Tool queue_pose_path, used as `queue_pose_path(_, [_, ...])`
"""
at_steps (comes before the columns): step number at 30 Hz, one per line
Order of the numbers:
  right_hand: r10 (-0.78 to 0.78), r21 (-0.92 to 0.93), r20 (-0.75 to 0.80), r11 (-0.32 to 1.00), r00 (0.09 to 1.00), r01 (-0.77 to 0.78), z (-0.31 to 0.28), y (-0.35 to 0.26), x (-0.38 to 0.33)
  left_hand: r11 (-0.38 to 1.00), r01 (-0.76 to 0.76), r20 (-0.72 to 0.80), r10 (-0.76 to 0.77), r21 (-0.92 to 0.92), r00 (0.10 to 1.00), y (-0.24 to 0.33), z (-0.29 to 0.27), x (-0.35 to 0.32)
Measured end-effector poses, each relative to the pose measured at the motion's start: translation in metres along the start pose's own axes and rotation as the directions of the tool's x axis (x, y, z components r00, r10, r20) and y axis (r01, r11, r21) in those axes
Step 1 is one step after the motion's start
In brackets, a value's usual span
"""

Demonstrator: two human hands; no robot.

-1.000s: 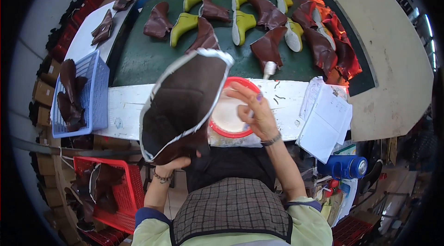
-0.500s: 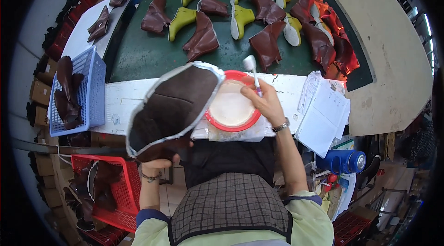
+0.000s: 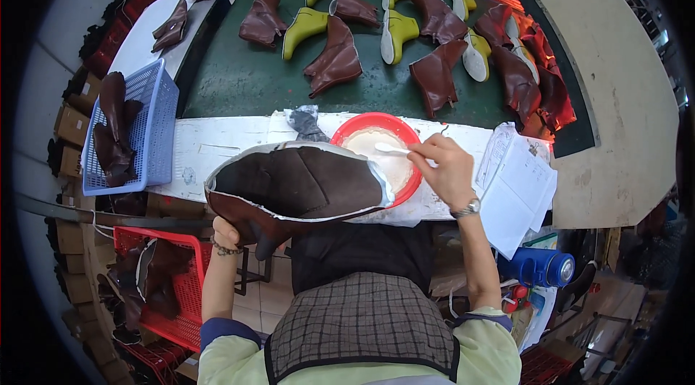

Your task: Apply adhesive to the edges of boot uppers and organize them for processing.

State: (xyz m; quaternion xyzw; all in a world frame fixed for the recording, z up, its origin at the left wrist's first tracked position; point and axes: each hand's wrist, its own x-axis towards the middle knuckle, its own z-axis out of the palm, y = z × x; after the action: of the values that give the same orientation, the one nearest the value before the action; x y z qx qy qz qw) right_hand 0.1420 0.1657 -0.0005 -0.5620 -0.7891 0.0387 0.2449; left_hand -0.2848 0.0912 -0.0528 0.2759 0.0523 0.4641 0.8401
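My left hand (image 3: 226, 233) grips a brown leather boot upper (image 3: 304, 182) from below at its left end. The upper lies tilted on its side, its dark lining facing up and a pale white edge running round the opening. Its right end overlaps the near side of a red bowl (image 3: 360, 124) of creamy white liquid (image 3: 362, 142). With pinched fingers my right hand (image 3: 449, 171) holds a small white-headed brush (image 3: 391, 148), its head over or in the liquid; contact is hard to tell. A grey, crumpled piece (image 3: 305, 123) lies left of the bowl.
Brown boot uppers (image 3: 337, 59) and yellow-green boot forms (image 3: 304, 29) stand on the green bench (image 3: 217, 88). A blue basket (image 3: 156, 132) and a red crate (image 3: 192, 291) sit at left. Papers (image 3: 517, 182) and a blue bottle (image 3: 536, 267) are at right.
The boot upper has swung lower and flatter, its right end now in front of the bowl. My right hand moved right and the brush tipped from upright down to the liquid.
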Motion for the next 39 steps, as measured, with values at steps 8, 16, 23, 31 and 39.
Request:
queue_pose_path(8, [-0.23, 0.517, -0.24, 0.792, 0.943, 0.325, -0.024, -0.016, 0.018, 0.975, -0.189, 0.084, 0.18, 0.116, 0.98, -0.011, -0.016, 0.018])
queue_pose_path(16, [-0.024, 0.603, -0.115, 0.793, 0.993, 0.089, -0.025, -0.011, -0.001, 0.986, -0.138, 0.155, 0.123, 0.092, 0.98, 0.0, -0.003, 0.022])
queue_pose_path(23, [-0.178, 0.68, -0.09, 0.708, 0.98, 0.191, -0.021, -0.026, 0.034, 0.997, 0.069, -0.013, -0.069, 0.026, 0.998, -0.022, 0.034, 0.045])
queue_pose_path(31, [-0.441, 0.517, -0.091, 0.746, 0.893, 0.421, -0.036, -0.041, 0.058, 0.928, 0.365, 0.218, -0.341, -0.079, 0.915, -0.04, 0.022, 0.044])
queue_pose_path(39, [-0.591, 0.554, -0.122, 0.626, 0.797, 0.549, -0.021, -0.069, 0.09, 0.739, 0.615, 0.234, -0.569, -0.277, 0.788, -0.053, 0.021, 0.049])
